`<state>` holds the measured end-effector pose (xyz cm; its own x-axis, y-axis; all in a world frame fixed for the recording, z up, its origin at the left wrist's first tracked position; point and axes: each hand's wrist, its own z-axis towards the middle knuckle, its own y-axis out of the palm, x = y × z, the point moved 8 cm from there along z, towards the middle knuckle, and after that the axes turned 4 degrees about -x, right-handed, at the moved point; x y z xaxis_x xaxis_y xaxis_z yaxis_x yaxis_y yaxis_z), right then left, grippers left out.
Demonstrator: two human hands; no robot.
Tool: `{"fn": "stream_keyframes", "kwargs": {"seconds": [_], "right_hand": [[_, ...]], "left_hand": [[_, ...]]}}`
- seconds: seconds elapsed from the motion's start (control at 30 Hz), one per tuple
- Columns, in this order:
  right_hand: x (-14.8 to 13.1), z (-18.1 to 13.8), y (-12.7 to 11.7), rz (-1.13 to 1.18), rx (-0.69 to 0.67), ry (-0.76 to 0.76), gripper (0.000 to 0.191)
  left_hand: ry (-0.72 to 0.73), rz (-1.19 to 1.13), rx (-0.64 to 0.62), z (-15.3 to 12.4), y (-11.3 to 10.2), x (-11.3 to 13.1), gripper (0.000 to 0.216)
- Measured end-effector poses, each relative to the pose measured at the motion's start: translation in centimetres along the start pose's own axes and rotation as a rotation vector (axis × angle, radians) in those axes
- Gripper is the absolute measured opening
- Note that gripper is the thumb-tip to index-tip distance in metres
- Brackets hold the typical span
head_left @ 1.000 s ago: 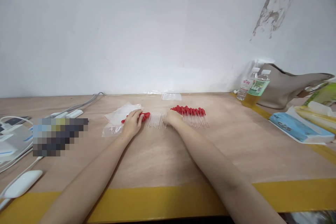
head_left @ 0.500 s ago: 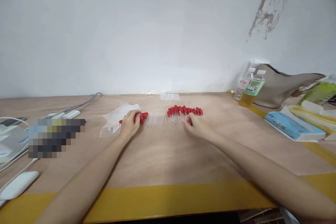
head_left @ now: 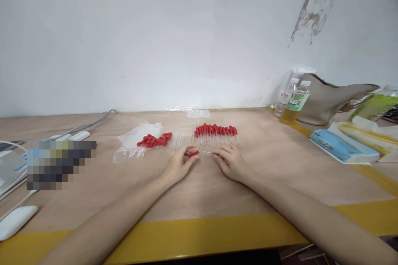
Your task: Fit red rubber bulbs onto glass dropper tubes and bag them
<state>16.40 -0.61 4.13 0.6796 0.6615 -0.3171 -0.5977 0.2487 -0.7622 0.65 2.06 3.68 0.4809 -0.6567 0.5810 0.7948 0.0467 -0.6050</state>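
Note:
Between the thumb and fingers of my left hand (head_left: 180, 162) is a red rubber dropper bulb (head_left: 193, 154). My right hand (head_left: 230, 163) pinches a thin clear dropper tube (head_left: 207, 152), its free end pointing left toward the bulb; the two are apart. Behind my left hand lies a row of bare clear tubes (head_left: 182, 140). A pile of loose red bulbs (head_left: 152, 140) sits left of them, partly on clear plastic bags (head_left: 132, 155). Beyond my right hand lies a row of droppers (head_left: 215, 129), red bulbs fitted on clear tubes.
Water and tea bottles (head_left: 295, 103) stand at the right rear beside a grey-brown bag-like object (head_left: 323, 101). A blue tissue pack (head_left: 343, 145) lies nearer. Cables (head_left: 96, 122) and a white mouse (head_left: 18, 221) are at left. Yellow tape (head_left: 192, 236) runs along the table's front edge.
My left hand has left the bulb pile and come right and nearer, with one red bulb in it. My right hand has drawn nearer and turned its tube toward the left.

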Motion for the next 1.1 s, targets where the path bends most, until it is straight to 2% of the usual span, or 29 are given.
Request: {"fn": "stream_keyframes", "kwargs": {"seconds": [0.1,0.4,0.7,0.9,1.1], "right_hand": [[-0.2,-0.1,0.0,-0.011,0.001,0.008,0.024],[-0.6,0.0,0.8,-0.019,-0.015,-0.021,0.024],[-0.9,-0.1,0.9,-0.007,-0.041,-0.099,0.022],[-0.6,-0.1,1.2,0.046,-0.094,-0.111,0.022],[-0.1,0.1,1.6,0.030,-0.131,-0.141,0.021]], "left_hand": [[0.023,0.060,-0.034,0.0,0.2,0.4,0.021],[0.043,0.048,-0.082,-0.1,0.7,1.5,0.018],[0.052,-0.043,-0.069,-0.2,0.8,0.7,0.019],[0.040,-0.176,-0.156,-0.6,1.4,0.6,0.030],[0.059,-0.162,-0.249,-1.0,1.8,1.2,0.028]]}}
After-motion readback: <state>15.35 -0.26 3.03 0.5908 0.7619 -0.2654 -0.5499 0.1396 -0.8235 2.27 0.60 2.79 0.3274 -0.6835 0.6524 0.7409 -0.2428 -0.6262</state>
